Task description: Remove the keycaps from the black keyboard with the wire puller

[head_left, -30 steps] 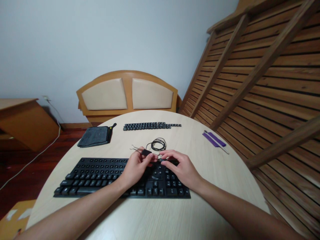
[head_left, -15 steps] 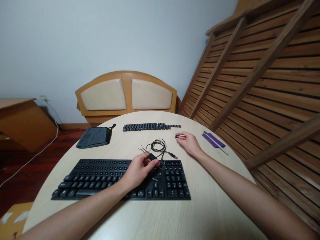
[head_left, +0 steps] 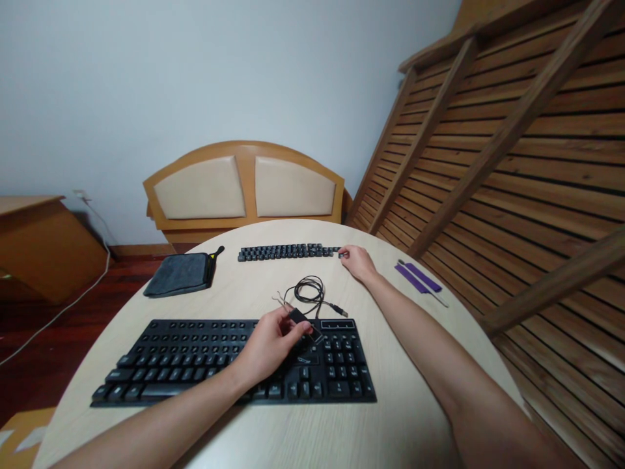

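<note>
Head view: the left hand point(head_left: 273, 335) pinches a black-handled wire tool point(head_left: 299, 318) between thumb and fingers, its 2 bent prongs pointing outward past the fingertips. Under that hand and to its left lies a black keyboard point(head_left: 195, 355), its far rows showing bare key sockets. The right hand point(head_left: 357, 262), stretched farther out, has thumb and fingertips pinched on a small keycap point(head_left: 340, 255); I cannot tell whether the keycap touches the table point(head_left: 342, 436). Just left of the right hand sit rows of loose keycaps point(head_left: 280, 252). Between the 2 hands rests a coiled black cable point(head_left: 312, 296). Right of the right hand lie 2 purple strips point(head_left: 424, 277). Beyond the left hand, leftward, lies grey fabric point(head_left: 178, 273).
</note>
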A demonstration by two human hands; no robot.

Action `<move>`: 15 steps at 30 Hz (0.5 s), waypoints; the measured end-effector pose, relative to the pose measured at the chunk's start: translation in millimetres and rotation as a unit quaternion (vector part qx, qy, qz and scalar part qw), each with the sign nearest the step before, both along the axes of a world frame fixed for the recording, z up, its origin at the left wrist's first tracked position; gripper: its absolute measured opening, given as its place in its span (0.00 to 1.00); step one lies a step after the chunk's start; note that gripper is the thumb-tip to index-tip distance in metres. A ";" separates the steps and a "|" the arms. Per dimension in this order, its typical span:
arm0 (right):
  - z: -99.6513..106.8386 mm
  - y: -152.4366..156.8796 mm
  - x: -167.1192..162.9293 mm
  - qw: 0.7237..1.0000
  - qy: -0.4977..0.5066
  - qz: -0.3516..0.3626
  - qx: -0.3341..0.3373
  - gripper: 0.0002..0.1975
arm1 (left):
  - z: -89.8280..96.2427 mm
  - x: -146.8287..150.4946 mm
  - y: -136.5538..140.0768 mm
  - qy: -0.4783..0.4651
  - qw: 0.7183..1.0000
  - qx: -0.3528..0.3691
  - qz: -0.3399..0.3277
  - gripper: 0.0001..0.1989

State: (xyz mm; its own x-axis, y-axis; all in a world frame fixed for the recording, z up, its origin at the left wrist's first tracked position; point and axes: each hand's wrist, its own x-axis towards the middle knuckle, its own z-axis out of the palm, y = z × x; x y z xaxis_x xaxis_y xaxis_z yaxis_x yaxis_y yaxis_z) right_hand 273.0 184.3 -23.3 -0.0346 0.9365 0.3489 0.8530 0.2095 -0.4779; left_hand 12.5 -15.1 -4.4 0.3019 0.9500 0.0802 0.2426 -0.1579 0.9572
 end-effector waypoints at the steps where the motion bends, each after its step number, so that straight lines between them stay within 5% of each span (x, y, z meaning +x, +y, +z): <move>1: -1.0 2.0 -0.9 1.000 -0.006 -0.001 0.000 0.14 | -0.1 0.0 0.0 -0.002 1.000 0.000 -0.001 0.12; 15: -2.8 8.3 -8.9 1.000 -0.020 0.000 0.009 0.14 | 2.2 0.8 -0.5 -0.010 1.000 0.004 -0.002 0.10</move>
